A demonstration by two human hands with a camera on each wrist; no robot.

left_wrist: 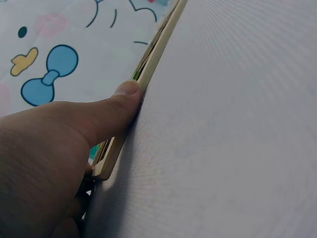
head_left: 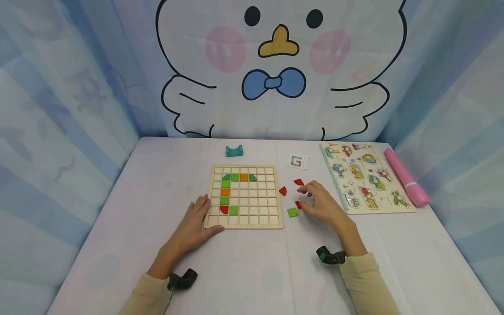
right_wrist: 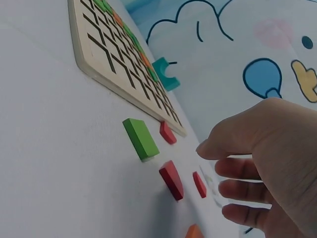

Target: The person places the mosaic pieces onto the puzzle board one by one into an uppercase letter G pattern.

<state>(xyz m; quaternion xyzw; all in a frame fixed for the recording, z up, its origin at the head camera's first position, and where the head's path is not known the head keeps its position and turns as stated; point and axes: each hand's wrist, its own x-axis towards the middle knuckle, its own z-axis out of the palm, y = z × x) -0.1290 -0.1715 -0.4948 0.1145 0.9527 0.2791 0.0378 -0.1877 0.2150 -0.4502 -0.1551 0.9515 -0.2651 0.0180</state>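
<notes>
A square wooden grid board (head_left: pixel 256 218) lies on the table. Green, orange and red tiles fill part of its left columns and an upper row. My left hand (head_left: pixel 193 225) rests at the board's near left corner, thumb against the front edge, fingers along the left side. To the right of the board, my right hand (head_left: pixel 323 208) hovers with loosely bent fingers and holds nothing. Near its fingertips lie a red piece (right_wrist: pixel 171 180), a green square tile (head_left: pixel 292 212) and two more red pieces, one beside the board (head_left: pixel 282 191) and one farther back (head_left: pixel 299 182).
Behind the board are a teal arched block (head_left: pixel 234 151) and a small pattern card (head_left: pixel 297 161). A picture puzzle board (head_left: pixel 370 177) and a pink stick-like object (head_left: pixel 405 177) occupy the right side. An orange piece (right_wrist: pixel 193 232) shows at the right wrist view's bottom edge.
</notes>
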